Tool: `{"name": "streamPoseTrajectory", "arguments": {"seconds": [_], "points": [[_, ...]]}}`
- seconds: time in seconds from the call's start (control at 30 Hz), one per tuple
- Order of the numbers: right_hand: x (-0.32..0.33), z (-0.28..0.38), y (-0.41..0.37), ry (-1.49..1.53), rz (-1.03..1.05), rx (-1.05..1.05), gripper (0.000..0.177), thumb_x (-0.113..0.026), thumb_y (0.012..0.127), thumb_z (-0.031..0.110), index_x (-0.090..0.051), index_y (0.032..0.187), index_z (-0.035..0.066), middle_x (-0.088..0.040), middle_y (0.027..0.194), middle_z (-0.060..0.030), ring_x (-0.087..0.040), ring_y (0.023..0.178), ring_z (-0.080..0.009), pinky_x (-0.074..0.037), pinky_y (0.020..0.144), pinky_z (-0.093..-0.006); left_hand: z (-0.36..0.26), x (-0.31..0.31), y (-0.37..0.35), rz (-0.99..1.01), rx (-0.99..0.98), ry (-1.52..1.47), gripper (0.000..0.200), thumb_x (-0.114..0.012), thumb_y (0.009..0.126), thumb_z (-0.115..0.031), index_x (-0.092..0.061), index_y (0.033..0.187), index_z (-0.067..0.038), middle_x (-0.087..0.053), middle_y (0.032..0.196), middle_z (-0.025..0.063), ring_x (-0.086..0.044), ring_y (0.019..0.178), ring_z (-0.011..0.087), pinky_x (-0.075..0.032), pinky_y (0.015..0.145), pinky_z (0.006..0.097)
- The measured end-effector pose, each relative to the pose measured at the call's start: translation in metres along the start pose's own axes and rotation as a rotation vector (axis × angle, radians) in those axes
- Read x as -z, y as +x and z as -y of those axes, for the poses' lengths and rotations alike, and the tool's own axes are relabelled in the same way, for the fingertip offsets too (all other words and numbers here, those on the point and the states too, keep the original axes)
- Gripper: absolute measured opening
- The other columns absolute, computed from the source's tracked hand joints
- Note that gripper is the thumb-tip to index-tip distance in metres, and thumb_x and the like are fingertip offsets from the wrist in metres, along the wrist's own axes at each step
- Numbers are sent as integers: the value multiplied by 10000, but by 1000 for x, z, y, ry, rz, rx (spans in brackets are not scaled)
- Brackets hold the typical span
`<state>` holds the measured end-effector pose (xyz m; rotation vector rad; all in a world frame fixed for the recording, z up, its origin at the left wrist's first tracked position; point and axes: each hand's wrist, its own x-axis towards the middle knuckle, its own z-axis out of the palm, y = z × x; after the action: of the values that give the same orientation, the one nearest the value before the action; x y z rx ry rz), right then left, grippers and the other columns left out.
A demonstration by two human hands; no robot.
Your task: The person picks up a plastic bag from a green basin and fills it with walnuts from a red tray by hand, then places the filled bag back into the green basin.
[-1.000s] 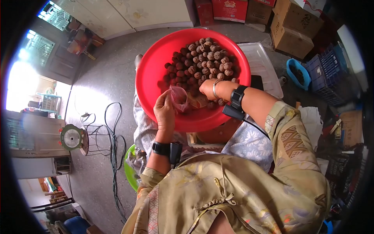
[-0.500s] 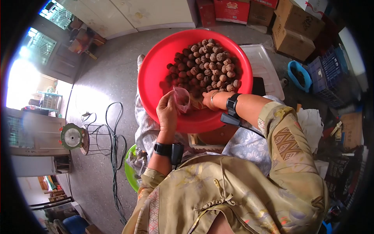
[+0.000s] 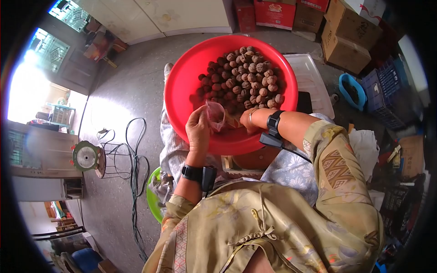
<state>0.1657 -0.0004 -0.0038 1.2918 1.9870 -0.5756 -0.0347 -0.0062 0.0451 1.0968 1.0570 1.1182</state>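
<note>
Left hand point(image 3: 198, 129) pinching clear bag point(image 3: 215, 116), right hand point(image 3: 248, 119) curled beside its mouth

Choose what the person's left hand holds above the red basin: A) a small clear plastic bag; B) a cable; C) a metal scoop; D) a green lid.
A: the left hand grips a small clear plastic bag by its rim, above the red basin of walnuts.

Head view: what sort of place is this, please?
Probably a storeroom or home packing area. Cardboard boxes and a blue plastic crate stand nearby, what looks like a dial scale sits on the floor, and the left hand holds a plastic bag over a red basin of walnuts.
</note>
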Motion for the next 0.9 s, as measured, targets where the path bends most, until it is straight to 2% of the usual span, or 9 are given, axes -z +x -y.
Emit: {"name": "streamPoseTrajectory", "arguments": {"seconds": [0.2,0.3,0.37,0.4,0.53,0.6,0.63,0.77,0.9], "points": [[-19,-3,25,40,6,65,455,-695,759,323,-699,1168,125,-686,1178,-109,-648,1091,-287,-510,922,-390,3,1,0,12,-13,-3,211,-554,1008,-149,-657,1142,-24,-563,676,-33,-447,470,30,-353,409,198],[-17,-2,22,-13,52,72,465,-692,754,303,-688,1180,117,-687,1176,-102,-646,1097,-289,-511,920,-391,1,0,-1,7,-32,37,207,-566,998,-154,-681,1135,-50,-551,709,-70,-403,521,12,-319,451,189],[-12,-2,9,93,-9,-13,335,-651,762,245,-753,1023,62,-725,1043,-129,-690,969,-286,-544,811,-403,2,1,-1,2,-27,32,209,-569,996,-153,-682,1135,-46,-541,695,-69,-414,522,16,-330,451,193],[-6,-2,-1,90,-9,-13,335,-651,762,245,-753,1023,62,-725,1043,-129,-690,969,-286,-544,811,-403,1,0,-1,1,-28,30,209,-569,996,-153,-682,1135,-46,-541,695,-69,-414,522,16,-330,451,193],[24,-10,-29,201,-199,-1,312,-629,765,289,-727,1010,123,-714,1003,-143,-676,976,-319,-534,839,-408,-2,-2,-2,-22,-15,37,210,-576,989,-151,-684,1132,-41,-523,672,-67,-420,516,20,-343,446,199],[31,-19,-38,484,-437,7,247,-630,759,301,-712,892,109,-711,895,-144,-681,896,-331,-536,783,-414,-2,-1,-2,-32,-12,27,210,-577,987,-150,-684,1130,-38,-519,667,-66,-419,510,21,-344,442,202],[34,-22,-40,511,-587,10,249,-652,750,328,-693,853,105,-706,866,-145,-678,859,-330,-534,750,-406,-2,-1,-2,-32,-15,31,212,-576,987,-149,-683,1130,-35,-515,661,-64,-417,505,23,-344,437,203],[50,-31,-57,943,-676,106,362,-730,774,373,-690,965,68,-710,895,-133,-678,878,-226,-536,784,-358,1,0,0,-30,-10,11,215,-573,989,-150,-682,1131,-30,-515,644,-56,-412,489,28,-339,426,205],[63,-31,-65,1050,-754,308,408,-745,791,347,-675,1082,69,-710,1001,-108,-660,960,-208,-520,852,-343,0,1,-1,-21,-19,17,215,-568,994,-152,-682,1131,-32,-517,635,-52,-412,484,30,-334,423,206]]}}
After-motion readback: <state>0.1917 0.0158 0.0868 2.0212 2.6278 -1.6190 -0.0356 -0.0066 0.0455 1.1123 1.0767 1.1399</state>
